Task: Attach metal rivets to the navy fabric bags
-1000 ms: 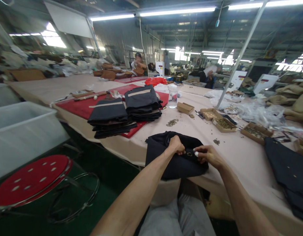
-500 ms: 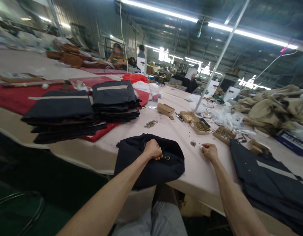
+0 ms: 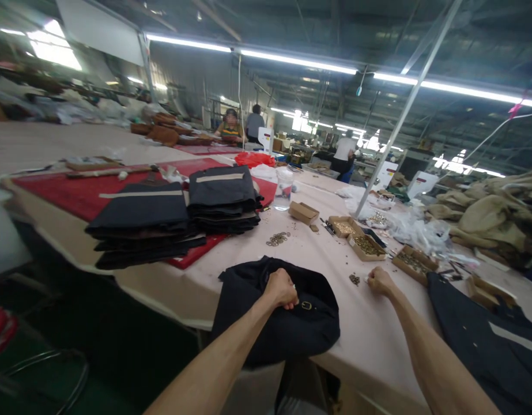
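Observation:
A dark navy fabric bag (image 3: 244, 317) with a small brass buckle (image 3: 306, 305) lies at the table's front edge. My left hand (image 3: 282, 289) is closed on the bag's cloth, just left of the buckle; the fingertips are partly hidden. To the right, my right hand (image 3: 379, 282) rests low over the tabletop with thumb and fingers pinched together. Whatever sits in that pinch is too small to name. Just left of those fingers is a little pile of metal pieces (image 3: 354, 279). Further back lie scattered metal rings (image 3: 278, 238).
Folded dark pieces are stacked at left (image 3: 140, 213) and beside them (image 3: 222, 193). Open cardboard boxes of small hardware (image 3: 366, 246) stand at right, before a metal pole (image 3: 408, 109). More dark pieces (image 3: 477, 328) lie far right. Several people are in the background.
The camera view has turned a little left and tilted up, so everything sits further right and lower. Both hands stay in nearly the same places on the bag and table.

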The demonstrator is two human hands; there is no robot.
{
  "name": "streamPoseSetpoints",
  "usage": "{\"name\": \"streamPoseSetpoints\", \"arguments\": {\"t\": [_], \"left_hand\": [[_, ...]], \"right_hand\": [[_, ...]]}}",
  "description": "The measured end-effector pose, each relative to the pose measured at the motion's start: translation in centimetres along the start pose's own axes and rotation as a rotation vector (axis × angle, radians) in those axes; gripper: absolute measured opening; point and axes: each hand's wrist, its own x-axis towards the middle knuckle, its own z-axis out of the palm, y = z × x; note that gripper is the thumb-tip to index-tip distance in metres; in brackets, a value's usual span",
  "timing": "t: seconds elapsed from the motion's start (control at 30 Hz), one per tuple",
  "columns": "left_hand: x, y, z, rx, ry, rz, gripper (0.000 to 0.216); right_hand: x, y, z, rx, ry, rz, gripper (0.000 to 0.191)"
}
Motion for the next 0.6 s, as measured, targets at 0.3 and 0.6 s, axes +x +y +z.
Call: {"name": "streamPoseSetpoints", "arguments": {"t": [0.3,0.6], "left_hand": [[-0.4,0.0,0.2,0.004,-0.029,-0.033,0.02],[-1.6,0.1,0.6,-0.005,0.004,0.021,0.014]], "right_hand": [[-2.5,-1.4,0.0,-0.116,0.0,-0.049,0.01],[-6.0,-6.2,0.1,-0.049,0.099,-0.197,0.018]]}}
